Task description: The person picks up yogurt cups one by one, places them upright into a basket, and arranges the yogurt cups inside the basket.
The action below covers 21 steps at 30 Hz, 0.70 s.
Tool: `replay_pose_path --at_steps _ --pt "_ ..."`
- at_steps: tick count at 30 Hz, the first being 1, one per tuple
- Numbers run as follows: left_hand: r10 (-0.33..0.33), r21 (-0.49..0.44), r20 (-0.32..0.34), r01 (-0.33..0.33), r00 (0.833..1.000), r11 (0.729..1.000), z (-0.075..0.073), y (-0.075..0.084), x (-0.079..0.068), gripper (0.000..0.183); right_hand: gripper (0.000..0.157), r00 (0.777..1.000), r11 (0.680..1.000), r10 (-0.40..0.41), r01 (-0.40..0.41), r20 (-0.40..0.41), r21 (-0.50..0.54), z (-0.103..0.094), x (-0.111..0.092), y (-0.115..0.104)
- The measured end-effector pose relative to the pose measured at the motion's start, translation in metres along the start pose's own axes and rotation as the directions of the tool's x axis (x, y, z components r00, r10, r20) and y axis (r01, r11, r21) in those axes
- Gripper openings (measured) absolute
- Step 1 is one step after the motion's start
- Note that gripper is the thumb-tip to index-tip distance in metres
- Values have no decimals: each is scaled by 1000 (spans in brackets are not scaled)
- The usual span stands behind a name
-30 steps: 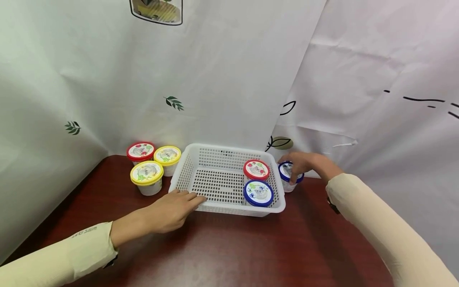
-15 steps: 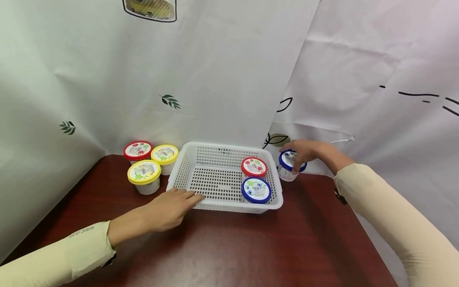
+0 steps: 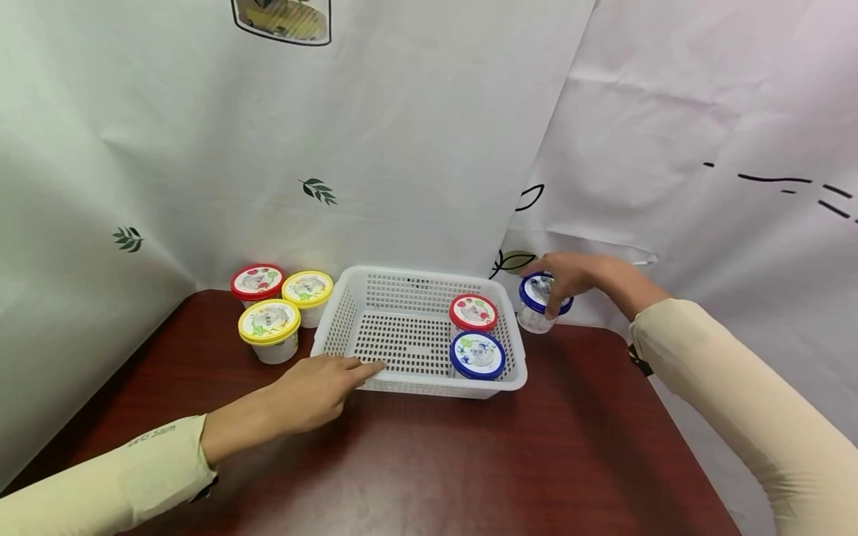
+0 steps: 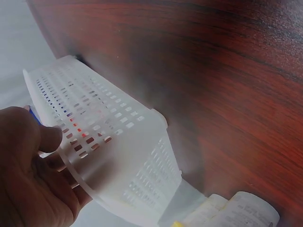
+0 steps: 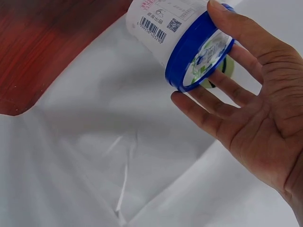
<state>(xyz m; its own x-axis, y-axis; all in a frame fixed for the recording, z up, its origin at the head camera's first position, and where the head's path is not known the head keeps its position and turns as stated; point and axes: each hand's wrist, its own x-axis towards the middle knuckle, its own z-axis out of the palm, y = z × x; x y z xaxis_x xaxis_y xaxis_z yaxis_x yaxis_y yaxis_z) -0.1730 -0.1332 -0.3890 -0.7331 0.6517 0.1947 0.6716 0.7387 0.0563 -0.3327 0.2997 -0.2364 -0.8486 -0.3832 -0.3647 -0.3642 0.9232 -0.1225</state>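
Note:
In the head view my right hand (image 3: 570, 277) pinches a tub with a blue lid (image 3: 536, 316) by the lid's rim, at the table's back edge. The right wrist view shows my thumb and fingers on that blue lid (image 5: 189, 52), the tub tilted. Whether its base touches the table I cannot tell. At the front left corner of a white perforated basket (image 3: 429, 383), my left hand (image 3: 315, 391) grips the rim, thumb outside and fingers over the edge in the left wrist view. Inside the basket, a red-lidded tub (image 3: 473, 313) stands behind a blue-lidded tub (image 3: 477, 355) on the right.
Left of the basket stand a red-lidded tub (image 3: 258, 281) and two yellow-lidded tubs, one behind (image 3: 307, 289) and one in front (image 3: 269, 321). A white cloth (image 3: 415, 149) hangs behind the dark red table (image 3: 436, 469).
My right hand has moved up in the head view with the blue-lidded tub, away from the basket's right side. The left hand has stayed at the basket's corner.

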Motion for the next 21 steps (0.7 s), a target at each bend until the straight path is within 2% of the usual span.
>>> replay_pose_path --at_steps 7,15,21 --pt "-16 40 -17 17 1000 999 -3 4 0 62 96 1000 1000 5 -5 -24 13 -11 -4 -2" --pt "-29 117 -51 35 998 993 -8 6 1 66 95 1000 1000 5 -5 -25 -7 -14 -6 -14" --pt "9 104 -94 1 996 995 -8 6 2 69 95 999 1000 -10 9 -30 -15 -13 -4 -24"
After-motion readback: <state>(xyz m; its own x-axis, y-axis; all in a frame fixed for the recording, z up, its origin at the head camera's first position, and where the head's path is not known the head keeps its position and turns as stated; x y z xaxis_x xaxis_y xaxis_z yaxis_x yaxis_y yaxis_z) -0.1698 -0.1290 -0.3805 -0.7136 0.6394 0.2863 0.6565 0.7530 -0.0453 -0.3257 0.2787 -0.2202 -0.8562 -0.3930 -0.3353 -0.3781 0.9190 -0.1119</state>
